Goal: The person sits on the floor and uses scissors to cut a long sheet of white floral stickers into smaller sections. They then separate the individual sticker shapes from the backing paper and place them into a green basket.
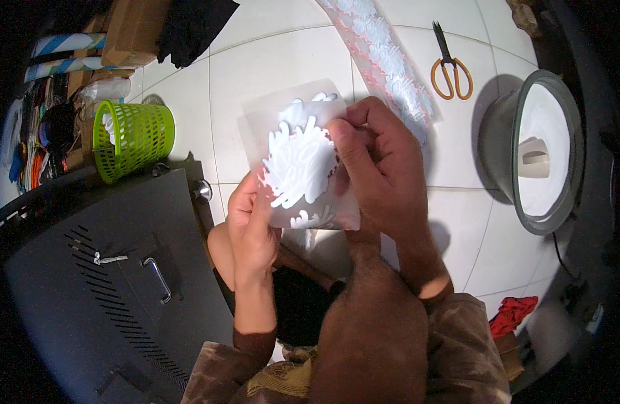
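Note:
A translucent film sheet (300, 165) with a glossy white, branching lettering-like print and some red at its edges is held up in front of me. My left hand (249, 219) grips its lower left side, thumb in front and fingers behind. At the upper right edge, my right hand (384, 155) pinches the film between thumb and bent fingers. Beyond the right hand, a long film strip (390, 64) with similar white and red prints lies on the tiled floor. Scissors (451, 74) with orange handles and dark blades rest to the right of that strip.
On the left are a green perforated basket (138, 138) and a dark grey metal cabinet (121, 269) with a handle. A large round grey-rimmed vessel (501, 141), white inside, is at the right. Cardboard boxes (136, 30) stand far left; red cloth (514, 315) lies lower right.

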The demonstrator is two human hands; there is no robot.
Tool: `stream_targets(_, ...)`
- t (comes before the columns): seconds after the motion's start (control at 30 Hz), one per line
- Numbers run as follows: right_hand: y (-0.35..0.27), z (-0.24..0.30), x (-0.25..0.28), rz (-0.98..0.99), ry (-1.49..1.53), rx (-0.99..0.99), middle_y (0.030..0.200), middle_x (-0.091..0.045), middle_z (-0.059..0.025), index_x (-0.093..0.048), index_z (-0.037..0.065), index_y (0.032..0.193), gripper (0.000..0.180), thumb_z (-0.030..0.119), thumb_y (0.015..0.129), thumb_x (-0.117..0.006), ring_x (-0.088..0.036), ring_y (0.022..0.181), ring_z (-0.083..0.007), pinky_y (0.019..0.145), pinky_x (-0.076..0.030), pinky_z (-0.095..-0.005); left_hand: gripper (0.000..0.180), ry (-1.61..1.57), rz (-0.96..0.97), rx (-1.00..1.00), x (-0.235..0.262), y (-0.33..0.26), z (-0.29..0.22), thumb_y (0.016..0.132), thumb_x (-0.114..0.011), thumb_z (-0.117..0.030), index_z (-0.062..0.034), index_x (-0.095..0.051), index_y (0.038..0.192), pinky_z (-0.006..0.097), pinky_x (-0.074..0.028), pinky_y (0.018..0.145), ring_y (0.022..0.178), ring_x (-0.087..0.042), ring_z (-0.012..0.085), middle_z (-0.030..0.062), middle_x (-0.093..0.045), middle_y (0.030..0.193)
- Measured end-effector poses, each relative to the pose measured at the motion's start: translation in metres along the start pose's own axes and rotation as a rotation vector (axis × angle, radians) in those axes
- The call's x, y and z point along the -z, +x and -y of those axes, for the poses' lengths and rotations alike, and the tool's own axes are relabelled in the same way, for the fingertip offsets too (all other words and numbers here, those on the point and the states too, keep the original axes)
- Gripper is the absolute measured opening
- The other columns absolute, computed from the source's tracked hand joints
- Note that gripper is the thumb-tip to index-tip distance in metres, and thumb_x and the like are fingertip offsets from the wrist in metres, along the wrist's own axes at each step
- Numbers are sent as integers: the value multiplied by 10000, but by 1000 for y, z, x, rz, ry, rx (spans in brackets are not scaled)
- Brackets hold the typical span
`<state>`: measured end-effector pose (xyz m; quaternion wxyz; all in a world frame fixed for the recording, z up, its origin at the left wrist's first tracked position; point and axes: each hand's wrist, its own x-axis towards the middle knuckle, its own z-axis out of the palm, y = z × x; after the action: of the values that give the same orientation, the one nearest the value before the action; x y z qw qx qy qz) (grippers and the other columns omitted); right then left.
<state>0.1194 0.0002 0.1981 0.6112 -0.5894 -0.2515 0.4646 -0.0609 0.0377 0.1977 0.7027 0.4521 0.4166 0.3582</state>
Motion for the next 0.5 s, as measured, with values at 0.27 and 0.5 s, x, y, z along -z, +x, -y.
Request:
stream_targets(0.27, 6, -11, 0, -160, -171, 237, 706, -647, -125, -572, 27, 977, 129, 152, 1000, -597, -678, 616, -206, 563, -506, -344, 462, -35, -86, 152, -7, 2, -13, 999, -503, -191, 128, -526, 1332, 368, -467, 1039, 1165, -636, 256, 194, -638, 1286)
stream_targets(0.5, 8, -14, 6, -207, -178, 243, 650, -614, -111, -581, 37, 976, 113, 147, 998, -598, -625, 557, -195, 538, -479, -348, 422, -42, -42, 123, -13, 0, -15, 1009, -527, -190, 111, -559, 1303, 283, -516, 904, 1017, -668, 170, 149, -688, 1170)
